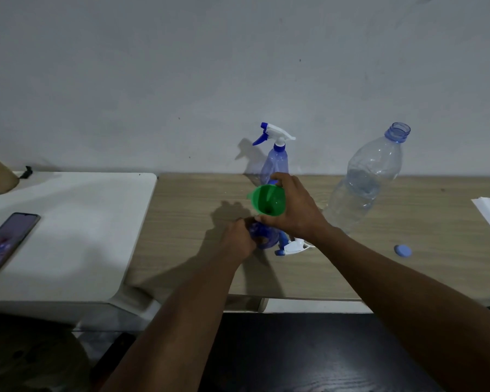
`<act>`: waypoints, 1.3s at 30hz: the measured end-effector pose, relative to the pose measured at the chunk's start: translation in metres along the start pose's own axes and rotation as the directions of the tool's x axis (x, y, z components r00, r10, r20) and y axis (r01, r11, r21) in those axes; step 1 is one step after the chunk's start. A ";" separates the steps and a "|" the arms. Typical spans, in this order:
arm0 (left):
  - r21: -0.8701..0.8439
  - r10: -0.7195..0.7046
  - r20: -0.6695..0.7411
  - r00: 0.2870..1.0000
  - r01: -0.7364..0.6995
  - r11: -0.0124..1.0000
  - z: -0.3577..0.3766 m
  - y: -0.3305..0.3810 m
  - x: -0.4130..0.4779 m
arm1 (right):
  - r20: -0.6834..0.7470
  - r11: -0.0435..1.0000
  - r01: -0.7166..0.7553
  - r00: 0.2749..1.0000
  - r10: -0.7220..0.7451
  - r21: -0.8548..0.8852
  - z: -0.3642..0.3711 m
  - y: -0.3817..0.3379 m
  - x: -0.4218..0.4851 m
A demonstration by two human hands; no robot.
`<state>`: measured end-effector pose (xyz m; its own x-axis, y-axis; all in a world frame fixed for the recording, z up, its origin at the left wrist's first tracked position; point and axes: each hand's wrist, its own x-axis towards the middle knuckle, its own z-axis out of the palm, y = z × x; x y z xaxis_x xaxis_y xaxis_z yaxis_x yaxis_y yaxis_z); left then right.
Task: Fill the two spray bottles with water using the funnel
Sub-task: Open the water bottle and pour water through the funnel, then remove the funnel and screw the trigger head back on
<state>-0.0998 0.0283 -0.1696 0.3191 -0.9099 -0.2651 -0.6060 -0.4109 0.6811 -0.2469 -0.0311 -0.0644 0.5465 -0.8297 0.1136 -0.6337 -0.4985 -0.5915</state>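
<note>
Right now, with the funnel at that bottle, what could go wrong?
The green funnel, gripped by the right hand, may not be seated in the spray bottle the left hand holds; water could spill. The uncapped water bottle stands close to the right forearm and might be knocked over.

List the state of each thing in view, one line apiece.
Near spray bottle: head off, gripped by left hand.
Green funnel: at its neck, held by right hand.
Trigger head: detached, lying on table.
Far spray bottle: upright, head on.
Water bottle: uncapped, partly full.
Blue cap: off, on table.
Phone: screen lit.
</note>
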 end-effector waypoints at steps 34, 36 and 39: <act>-0.016 0.082 -0.054 0.995 -0.083 0.996 -0.002 0.007 -0.015 | 0.121 0.829 -0.487 0.873 0.473 0.274 0.003 0.085 -0.074; -0.020 0.073 -0.057 0.996 -0.074 0.997 -0.002 0.008 -0.016 | 0.121 0.841 -0.482 0.876 0.466 0.247 0.014 0.093 -0.091; -0.030 0.062 -0.061 0.996 -0.064 0.998 -0.002 0.009 -0.018 | 0.123 0.832 -0.523 0.852 0.508 0.185 0.030 0.103 -0.109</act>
<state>-0.1094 0.0405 -0.1572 0.3246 -0.9285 -0.1804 -0.6033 -0.3501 0.7166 -0.3556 0.0157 -0.1616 0.2114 -0.9295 -0.3022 -0.7121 0.0653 -0.6990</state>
